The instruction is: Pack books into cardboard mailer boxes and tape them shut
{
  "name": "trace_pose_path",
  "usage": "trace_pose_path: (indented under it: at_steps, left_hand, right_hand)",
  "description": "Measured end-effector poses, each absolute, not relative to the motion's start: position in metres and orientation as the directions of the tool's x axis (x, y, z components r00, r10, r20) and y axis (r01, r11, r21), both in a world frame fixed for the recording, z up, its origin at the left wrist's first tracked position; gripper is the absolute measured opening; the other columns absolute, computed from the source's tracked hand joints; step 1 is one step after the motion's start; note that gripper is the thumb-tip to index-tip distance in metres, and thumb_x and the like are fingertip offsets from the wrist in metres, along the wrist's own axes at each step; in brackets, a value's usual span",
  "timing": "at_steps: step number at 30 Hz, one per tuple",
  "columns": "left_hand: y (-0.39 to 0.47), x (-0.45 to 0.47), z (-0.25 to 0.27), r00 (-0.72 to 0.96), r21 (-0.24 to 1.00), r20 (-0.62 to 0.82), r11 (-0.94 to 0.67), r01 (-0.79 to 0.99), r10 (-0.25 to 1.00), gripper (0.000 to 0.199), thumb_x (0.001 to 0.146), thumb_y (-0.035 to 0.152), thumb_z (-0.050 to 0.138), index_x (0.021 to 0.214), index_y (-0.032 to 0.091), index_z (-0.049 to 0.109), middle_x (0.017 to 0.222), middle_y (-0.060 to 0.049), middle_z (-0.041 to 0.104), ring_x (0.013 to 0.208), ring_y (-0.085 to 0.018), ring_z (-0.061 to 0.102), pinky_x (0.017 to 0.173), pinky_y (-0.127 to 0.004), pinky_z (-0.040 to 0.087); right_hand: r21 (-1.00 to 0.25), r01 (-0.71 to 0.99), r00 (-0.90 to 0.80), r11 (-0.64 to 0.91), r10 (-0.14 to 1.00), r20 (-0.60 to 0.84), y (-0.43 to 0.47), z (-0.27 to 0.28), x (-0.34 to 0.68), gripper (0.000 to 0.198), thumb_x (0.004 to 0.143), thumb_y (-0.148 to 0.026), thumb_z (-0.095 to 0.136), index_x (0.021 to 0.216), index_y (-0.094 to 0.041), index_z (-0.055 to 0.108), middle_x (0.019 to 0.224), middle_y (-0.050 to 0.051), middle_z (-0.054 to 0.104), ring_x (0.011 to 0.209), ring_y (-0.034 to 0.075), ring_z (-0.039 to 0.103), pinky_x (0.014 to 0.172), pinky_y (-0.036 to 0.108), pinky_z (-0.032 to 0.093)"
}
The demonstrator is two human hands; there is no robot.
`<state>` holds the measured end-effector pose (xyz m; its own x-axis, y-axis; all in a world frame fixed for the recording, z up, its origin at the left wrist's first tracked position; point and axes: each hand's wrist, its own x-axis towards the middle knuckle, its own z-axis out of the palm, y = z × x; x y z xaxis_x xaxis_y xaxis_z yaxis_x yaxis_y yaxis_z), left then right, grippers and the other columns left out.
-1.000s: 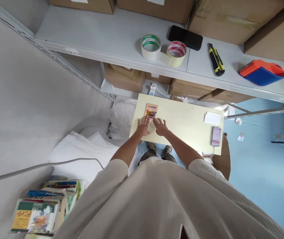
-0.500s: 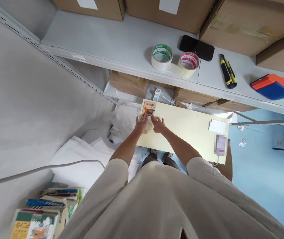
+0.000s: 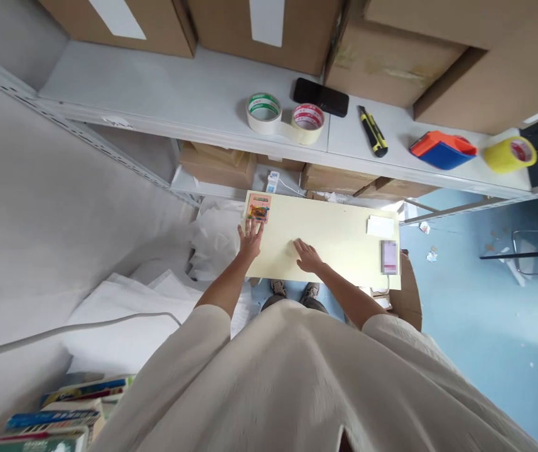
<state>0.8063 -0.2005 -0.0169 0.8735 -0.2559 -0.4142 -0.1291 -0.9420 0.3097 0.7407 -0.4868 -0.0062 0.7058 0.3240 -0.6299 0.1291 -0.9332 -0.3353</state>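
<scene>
A small pink booklet with a colourful picture (image 3: 260,202) lies flat at the far left corner of the pale yellow table (image 3: 334,229). My left hand (image 3: 250,240) is spread, its fingertips resting at the booklet's near edge. Over the middle of the table is my right hand (image 3: 308,256), fingers stretched out, apart from the booklet and holding nothing. Toward the table's right end are a stack of white paper (image 3: 380,225) and a blurred-out phone-like device (image 3: 390,257) with a cable.
Above the table's far side runs a grey shelf (image 3: 156,94) with tape rolls (image 3: 263,114), a black phone (image 3: 320,97), a yellow-black utility knife (image 3: 373,132), an orange-blue tape dispenser (image 3: 442,150) and cardboard boxes (image 3: 259,37). Books (image 3: 61,417) are piled at lower left.
My right hand has left the booklet and moved right across the table. My left hand stays at the booklet with fingers more spread. The view has turned to the right.
</scene>
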Motion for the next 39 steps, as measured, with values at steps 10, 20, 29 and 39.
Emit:
trace_pose_path:
  at_steps: [10, 20, 29, 39]
  left_hand:
    - [-0.311, 0.796, 0.025, 0.935, 0.434, -0.299, -0.9, -0.043, -0.189, 0.107, 0.096, 0.031, 0.076, 0.191, 0.023, 0.027, 0.197, -0.027, 0.021, 0.183, -0.046, 0.024, 0.145, -0.075, 0.021]
    - [-0.454, 0.805, 0.079, 0.953, 0.568, -0.143, -0.811, -0.141, -0.265, 0.09, 0.104, 0.027, 0.067, 0.187, 0.027, 0.033, 0.197, -0.022, 0.026, 0.182, -0.041, 0.03, 0.144, -0.065, 0.031]
    - [-0.5, 0.798, 0.096, 0.972, 0.566, -0.136, -0.82, -0.084, -0.194, 0.08, 0.106, 0.025, 0.065, 0.183, 0.025, 0.044, 0.197, -0.019, 0.027, 0.179, -0.043, 0.035, 0.142, -0.062, 0.038]
    - [-0.519, 0.773, 0.092, 0.981, 0.575, -0.144, -0.818, -0.023, -0.129, 0.073, 0.107, 0.029, 0.067, 0.178, 0.026, 0.051, 0.195, -0.018, 0.032, 0.178, -0.043, 0.034, 0.141, -0.064, 0.039]
  right_hand:
    - [-0.441, -0.151, 0.896, -0.885, 0.065, -0.439, -0.624, 0.05, 0.709, 0.063, 0.108, -0.026, 0.063, 0.171, -0.017, 0.064, 0.175, 0.021, 0.064, 0.159, 0.035, 0.066, 0.134, 0.052, 0.052]
    - [-0.596, -0.121, 0.99, -0.794, -0.142, -0.012, -0.765, 0.129, 0.743, 0.055, 0.102, -0.03, 0.058, 0.153, -0.017, 0.074, 0.156, 0.023, 0.074, 0.145, 0.039, 0.07, 0.127, 0.058, 0.057]
    - [-0.376, 0.097, 0.9, -0.922, -0.08, 0.428, -0.841, 0.223, 0.877, 0.066, 0.11, -0.043, 0.049, 0.17, -0.018, 0.055, 0.165, 0.027, 0.062, 0.148, 0.045, 0.057, 0.123, 0.074, 0.051]
    - [-0.223, 0.155, 0.902, -0.962, 0.046, 0.429, -0.86, 0.238, 0.943, 0.054, 0.121, -0.036, 0.035, 0.16, -0.015, 0.065, 0.164, 0.026, 0.056, 0.155, 0.047, 0.044, 0.124, 0.085, 0.033]
